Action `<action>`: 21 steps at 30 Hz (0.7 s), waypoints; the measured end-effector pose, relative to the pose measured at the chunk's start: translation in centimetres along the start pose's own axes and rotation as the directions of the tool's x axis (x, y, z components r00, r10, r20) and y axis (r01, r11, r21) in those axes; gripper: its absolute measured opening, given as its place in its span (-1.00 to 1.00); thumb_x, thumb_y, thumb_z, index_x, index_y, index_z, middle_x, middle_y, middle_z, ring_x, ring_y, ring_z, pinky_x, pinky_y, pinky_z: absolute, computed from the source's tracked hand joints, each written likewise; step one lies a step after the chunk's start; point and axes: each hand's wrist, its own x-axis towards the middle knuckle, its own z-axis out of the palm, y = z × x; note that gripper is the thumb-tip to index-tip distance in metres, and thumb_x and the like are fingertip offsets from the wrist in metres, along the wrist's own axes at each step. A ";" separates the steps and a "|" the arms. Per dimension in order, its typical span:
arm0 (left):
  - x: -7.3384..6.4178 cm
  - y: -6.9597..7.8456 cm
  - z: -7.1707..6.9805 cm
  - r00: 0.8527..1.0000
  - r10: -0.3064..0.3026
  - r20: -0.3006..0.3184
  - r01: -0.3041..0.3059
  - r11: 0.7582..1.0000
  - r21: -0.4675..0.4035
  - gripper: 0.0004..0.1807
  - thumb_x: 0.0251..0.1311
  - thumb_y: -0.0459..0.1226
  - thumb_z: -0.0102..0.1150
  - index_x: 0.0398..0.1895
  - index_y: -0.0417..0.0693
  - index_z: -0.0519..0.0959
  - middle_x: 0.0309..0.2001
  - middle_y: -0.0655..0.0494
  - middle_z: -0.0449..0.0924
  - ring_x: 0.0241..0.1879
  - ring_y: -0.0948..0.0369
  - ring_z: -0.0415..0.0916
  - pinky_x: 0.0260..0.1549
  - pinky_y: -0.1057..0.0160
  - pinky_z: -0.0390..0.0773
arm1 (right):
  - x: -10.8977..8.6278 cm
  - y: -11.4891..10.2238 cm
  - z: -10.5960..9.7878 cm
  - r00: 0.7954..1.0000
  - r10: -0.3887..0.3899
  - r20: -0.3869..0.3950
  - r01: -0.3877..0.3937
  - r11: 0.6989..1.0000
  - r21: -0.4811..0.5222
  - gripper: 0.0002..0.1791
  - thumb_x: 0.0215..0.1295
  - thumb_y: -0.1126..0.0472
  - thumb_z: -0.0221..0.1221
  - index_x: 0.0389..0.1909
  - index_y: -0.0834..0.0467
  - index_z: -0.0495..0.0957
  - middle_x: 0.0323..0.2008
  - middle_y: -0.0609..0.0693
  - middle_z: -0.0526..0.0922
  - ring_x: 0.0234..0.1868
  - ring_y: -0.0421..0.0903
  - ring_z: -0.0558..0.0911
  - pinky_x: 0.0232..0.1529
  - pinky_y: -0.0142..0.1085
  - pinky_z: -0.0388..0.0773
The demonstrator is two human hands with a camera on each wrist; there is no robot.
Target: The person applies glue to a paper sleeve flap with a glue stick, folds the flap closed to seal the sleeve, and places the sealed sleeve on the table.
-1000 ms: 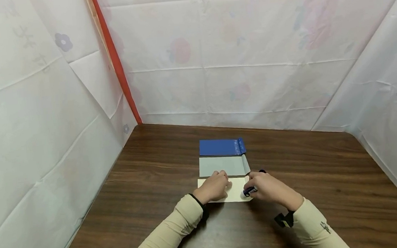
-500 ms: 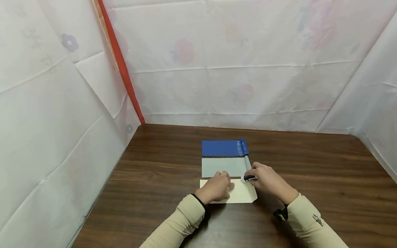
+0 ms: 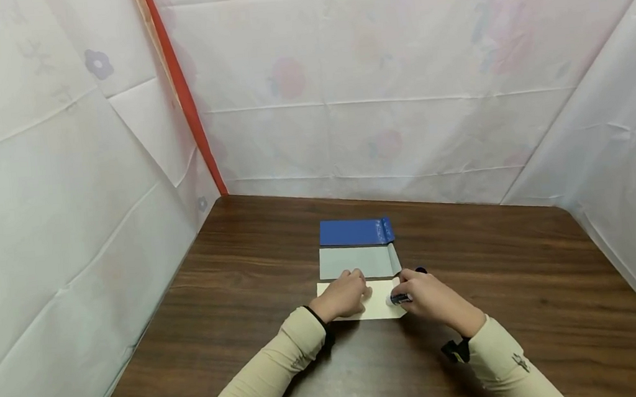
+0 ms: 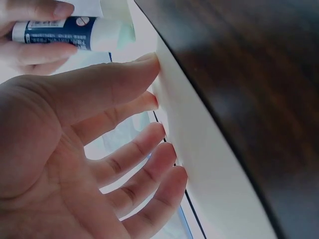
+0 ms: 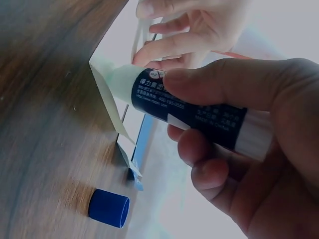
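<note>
I see a dark wood surface (image 3: 506, 308) walled by white sheeting, where my left hand (image 3: 344, 296) lies flat-fingered on the cream envelope (image 3: 379, 301) while my right hand's (image 3: 429, 295) grip holds the glue stick (image 3: 400, 298), its long axis pointing left at the envelope's flap, the blue cap (image 5: 109, 207) alongside.

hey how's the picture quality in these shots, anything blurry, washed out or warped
Head view: evenly lit and sharp, though the wide lens bows the white sheet walls. Left wrist view: the left hand is soft and close, the cream paper envelope overexposed, the dark wooden table blurred. Right wrist view: the dark blue glue stick in the right hand is sharp; the round blue cap is slightly soft, the background blown out.
</note>
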 end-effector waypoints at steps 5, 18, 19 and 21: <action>-0.1 0.0 -0.2 1.000 0.001 0.004 -0.001 1.000 -0.004 -0.74 0.06 -0.30 0.32 -0.13 -0.06 0.70 0.01 0.08 0.52 -0.04 0.13 0.42 -0.11 0.32 0.53 | -0.6 -0.2 -0.2 0.999 -0.026 0.033 0.026 1.000 0.007 -0.81 -0.01 0.35 0.42 -0.31 0.15 0.75 -0.41 -0.10 0.47 -0.45 -0.29 0.41 -0.43 -0.42 0.43; -0.3 -0.2 -0.2 0.997 0.068 -0.029 -0.067 0.998 0.019 -0.73 0.00 -0.32 0.35 -0.16 -0.05 0.71 -0.05 0.05 0.56 -0.10 0.13 0.45 -0.06 0.33 0.48 | -1.3 0.2 -0.7 1.000 0.002 0.019 -0.004 0.993 0.114 -0.77 0.03 0.37 0.38 -0.24 0.12 0.74 -0.35 -0.11 0.55 -0.37 -0.25 0.48 -0.37 -0.40 0.45; -0.3 -0.2 -0.2 0.997 0.074 -0.034 -0.073 0.997 0.023 -0.73 0.00 -0.32 0.36 -0.15 -0.04 0.71 -0.06 0.06 0.57 -0.11 0.14 0.45 -0.07 0.33 0.48 | -1.3 0.4 -0.7 1.000 0.003 0.017 -0.005 0.993 0.117 -0.77 0.04 0.36 0.38 -0.23 0.11 0.74 -0.35 -0.12 0.56 -0.37 -0.25 0.48 -0.37 -0.40 0.45; -0.3 -0.1 -0.3 0.996 0.085 -0.037 -0.084 0.996 0.029 -0.72 0.02 -0.31 0.38 -0.13 -0.04 0.71 -0.08 0.08 0.57 -0.12 0.16 0.45 -0.07 0.34 0.47 | -1.2 0.5 -0.7 1.000 0.004 0.016 -0.006 0.992 0.123 -0.77 0.05 0.36 0.38 -0.22 0.11 0.74 -0.35 -0.12 0.56 -0.37 -0.25 0.48 -0.38 -0.40 0.45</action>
